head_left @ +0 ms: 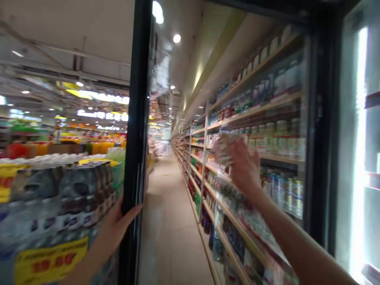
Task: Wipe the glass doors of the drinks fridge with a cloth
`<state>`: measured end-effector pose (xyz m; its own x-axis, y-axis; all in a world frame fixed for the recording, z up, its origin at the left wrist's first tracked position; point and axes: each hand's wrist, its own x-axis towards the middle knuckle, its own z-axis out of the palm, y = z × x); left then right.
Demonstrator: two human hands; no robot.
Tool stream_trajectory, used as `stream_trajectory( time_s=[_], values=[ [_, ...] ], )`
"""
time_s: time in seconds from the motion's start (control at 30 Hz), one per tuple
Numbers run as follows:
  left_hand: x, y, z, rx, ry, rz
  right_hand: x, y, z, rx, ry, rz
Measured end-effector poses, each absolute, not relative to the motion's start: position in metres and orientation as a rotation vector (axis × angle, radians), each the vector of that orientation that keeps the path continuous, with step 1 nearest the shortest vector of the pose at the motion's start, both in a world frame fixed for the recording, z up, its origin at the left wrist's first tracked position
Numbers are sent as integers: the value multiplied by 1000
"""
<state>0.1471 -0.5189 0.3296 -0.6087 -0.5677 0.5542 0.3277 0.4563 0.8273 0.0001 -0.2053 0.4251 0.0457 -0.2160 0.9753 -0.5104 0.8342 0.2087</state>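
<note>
Left hand [117,225] wraps the edge of a black door frame [135,130] low down, its fingers curled against a glass cooler door, gripping it. Right hand [245,166] is raised to the right of that frame, closed around a crinkled, clear-wrapped package [226,148], which is too blurred for its contents to be read. Right forearm [299,237] crosses the lower right corner.

Left of the frame, and just beside the left hand, stand shrink-wrapped packs of bottled water [59,194], with a yellow price card [50,259] on their front, its figures smeared. Right of the frame, behind the package, wooden-edged shelves [237,158] carry jars, bottles and cans in long rows. Farther right of the frame, a bright vertical light strip [359,158] glows inside the cooler. Beyond the frame, a tiled aisle floor [169,206] runs away between the shelves and colourful displays [97,148] under ceiling lights.
</note>
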Motion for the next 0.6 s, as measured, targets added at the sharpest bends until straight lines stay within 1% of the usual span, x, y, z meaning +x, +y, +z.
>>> stream_trajectory(
  time_s=[0.03,0.1,0.13,0.2,0.27,0.33,0.4,0.47,0.5,0.57,0.6],
  values=[
    [144,-515,327,199,-1804,-1284,-9,-190,434,439,-1538,372],
    [137,-507,324,195,-1710,-1166,-17,-184,451,313,-1555,530],
    [132,-504,323,246,-1694,-1143,-16,-194,456,396,-1576,497],
    [124,-503,321,268,-1690,-1127,-4,-230,450,743,-1609,328],
    [119,-511,315,192,-1690,-1152,11,-268,423,1115,-1638,170],
    [120,-529,297,209,-1820,-1217,21,-292,381,1302,-1620,112],
    [132,-556,264,394,-2092,-1225,24,-298,336,1329,-1559,120],
    [154,-590,213,671,-2316,-1161,21,-292,294,1399,-1475,98],
    [169,-607,183,789,-2346,-1125,17,-286,275,1434,-1490,97],
    [201,-639,119,1015,-2378,-1013,8,-271,240,1421,-1684,198],
    [217,-653,87,1125,-2394,-942,2,-264,222,1357,-1873,327]
  ],
)
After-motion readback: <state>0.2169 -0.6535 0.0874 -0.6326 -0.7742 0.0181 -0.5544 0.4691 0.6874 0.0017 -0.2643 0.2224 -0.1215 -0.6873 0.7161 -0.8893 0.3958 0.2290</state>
